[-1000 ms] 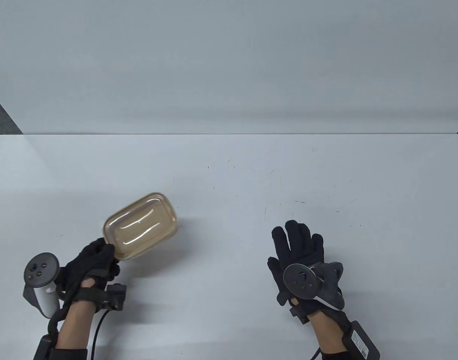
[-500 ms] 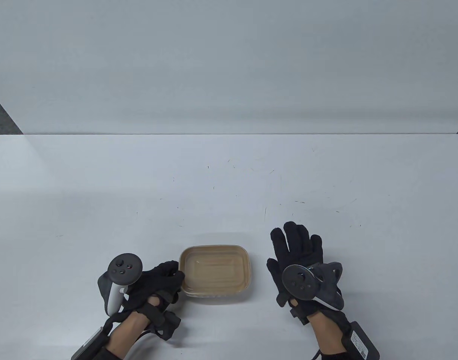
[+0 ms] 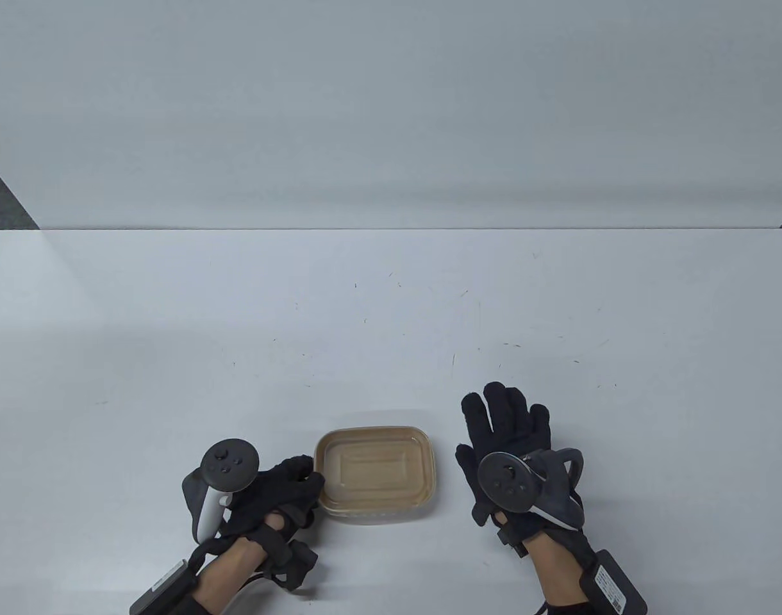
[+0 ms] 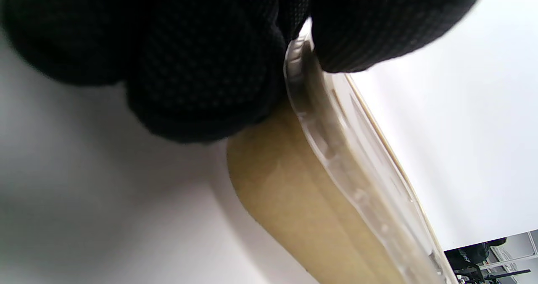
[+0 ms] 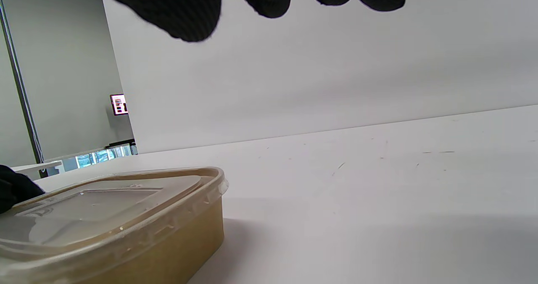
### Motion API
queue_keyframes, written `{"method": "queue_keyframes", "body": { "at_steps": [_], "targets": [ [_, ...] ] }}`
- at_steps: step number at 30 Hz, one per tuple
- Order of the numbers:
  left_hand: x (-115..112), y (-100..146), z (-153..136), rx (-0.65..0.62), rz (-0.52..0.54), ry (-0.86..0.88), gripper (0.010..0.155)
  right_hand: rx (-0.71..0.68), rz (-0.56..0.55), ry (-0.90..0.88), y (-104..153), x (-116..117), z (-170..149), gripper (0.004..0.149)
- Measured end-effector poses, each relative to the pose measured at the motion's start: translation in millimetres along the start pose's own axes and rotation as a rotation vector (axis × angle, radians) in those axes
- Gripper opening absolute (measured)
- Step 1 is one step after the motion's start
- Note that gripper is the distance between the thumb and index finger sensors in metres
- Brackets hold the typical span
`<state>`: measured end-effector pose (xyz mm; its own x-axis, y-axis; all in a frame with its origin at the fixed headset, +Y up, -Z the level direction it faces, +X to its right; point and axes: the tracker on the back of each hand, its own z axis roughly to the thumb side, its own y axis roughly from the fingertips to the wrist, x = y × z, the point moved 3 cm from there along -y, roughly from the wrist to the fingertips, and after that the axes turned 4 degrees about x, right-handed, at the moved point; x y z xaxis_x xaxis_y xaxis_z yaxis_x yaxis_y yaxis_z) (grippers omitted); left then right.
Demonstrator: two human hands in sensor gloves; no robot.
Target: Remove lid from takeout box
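A tan takeout box (image 3: 377, 473) with a clear lid (image 3: 373, 466) on it sits on the white table near the front edge. My left hand (image 3: 295, 482) grips the box's left end; in the left wrist view its fingers (image 4: 210, 65) pinch the lid's rim (image 4: 319, 137) and the box wall (image 4: 290, 200). My right hand (image 3: 506, 416) lies flat and spread on the table just right of the box, apart from it. In the right wrist view the box (image 5: 126, 229) with its lid (image 5: 105, 200) stands at lower left, with my fingertips (image 5: 189, 11) at the top.
The white table (image 3: 391, 307) stretches away behind the box, with a pale wall beyond its far edge. Small dark scratches mark the tabletop.
My left hand carried the box from the left, tilted in the air, to the table between my hands and set it flat. It then shifted slightly right. My right hand stayed put.
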<state>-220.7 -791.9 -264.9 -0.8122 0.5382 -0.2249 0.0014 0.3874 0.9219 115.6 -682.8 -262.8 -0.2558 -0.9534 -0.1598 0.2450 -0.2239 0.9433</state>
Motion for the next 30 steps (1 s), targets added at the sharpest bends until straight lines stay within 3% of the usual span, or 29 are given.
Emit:
{"method": "queue_keyframes", "body": {
  "at_steps": [4, 7, 12, 15, 19, 24, 30],
  "targets": [
    [2, 1, -1, 0.022, 0.001, -0.016, 0.068, 0.002, 0.013, 0.008, 0, 2, 0, 0.073],
    [13, 4, 0, 0.028, 0.061, -0.019, 0.073, 0.002, 0.017, 0.011, 0, 2, 0, 0.073],
    [34, 7, 14, -0.164, 0.136, -0.064, 0.066, -0.007, 0.011, 0.000, 3, 0, 0, 0.073],
    [29, 4, 20, -0.246, 0.063, -0.278, 0.080, -0.012, 0.012, -0.001, 3, -1, 1, 0.073],
    [0, -1, 12, -0.283, -0.106, -0.641, 0.121, -0.017, 0.010, -0.001, 4, 0, 1, 0.073],
    [-17, -13, 9, -0.247, -0.196, -0.637, 0.135, -0.024, 0.010, -0.032, 3, -1, 3, 0.072],
    [-24, -19, 10, -0.221, -0.232, -0.666, 0.139, -0.054, 0.016, -0.034, 1, 1, 12, 0.072]
  ]
}}
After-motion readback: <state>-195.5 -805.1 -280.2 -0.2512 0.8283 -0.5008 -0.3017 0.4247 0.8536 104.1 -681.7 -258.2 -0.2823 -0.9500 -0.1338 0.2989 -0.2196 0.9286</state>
